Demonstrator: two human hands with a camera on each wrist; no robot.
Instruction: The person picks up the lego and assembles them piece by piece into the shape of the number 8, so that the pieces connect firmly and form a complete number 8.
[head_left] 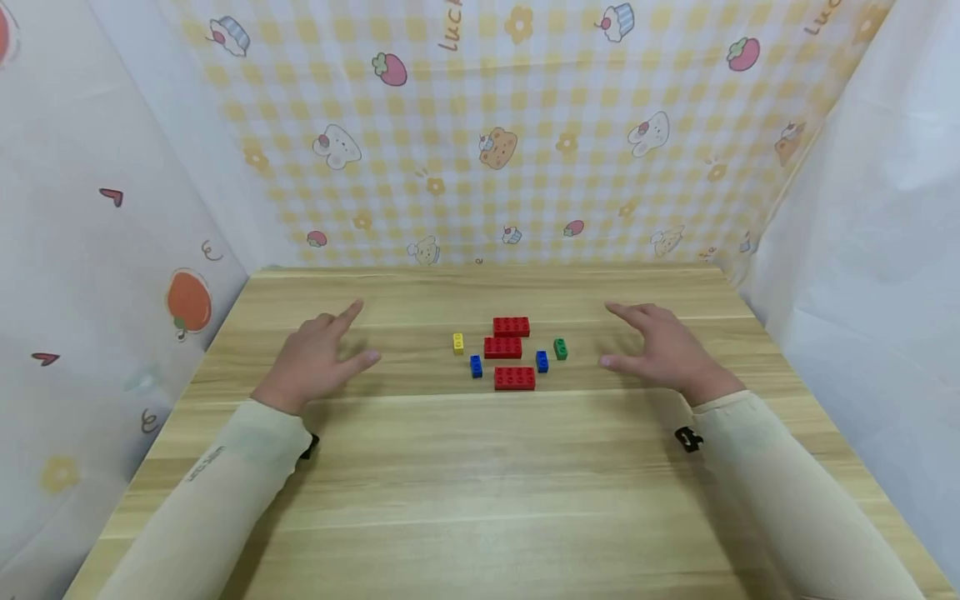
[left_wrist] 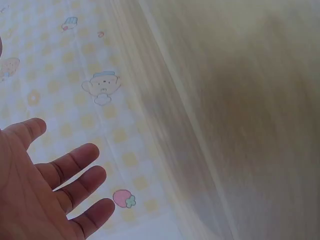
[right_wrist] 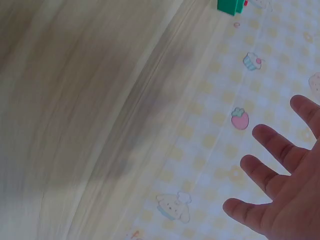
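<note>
Several toy building bricks lie apart on the table in the head view. Three are red: a back red brick [head_left: 512, 327], a middle red brick [head_left: 502, 347] and a front red brick [head_left: 514, 379]. Smaller ones lie around them: a yellow brick [head_left: 458, 343], a left blue brick [head_left: 476, 366], a right blue brick [head_left: 542, 361] and a green brick [head_left: 561, 348]. My left hand [head_left: 318, 354] is held left of the bricks, fingers spread, holding nothing. On the other side my right hand [head_left: 663, 350], nearest the green brick, has its fingers extended and is likewise without anything in its grasp.
The wooden table [head_left: 495, 483] reaches back to a yellow checked cloth [head_left: 465, 108] with cartoon prints. A printed white sheet [head_left: 90, 275] hangs at the left, and a plain white sheet [head_left: 885, 233] at the right.
</note>
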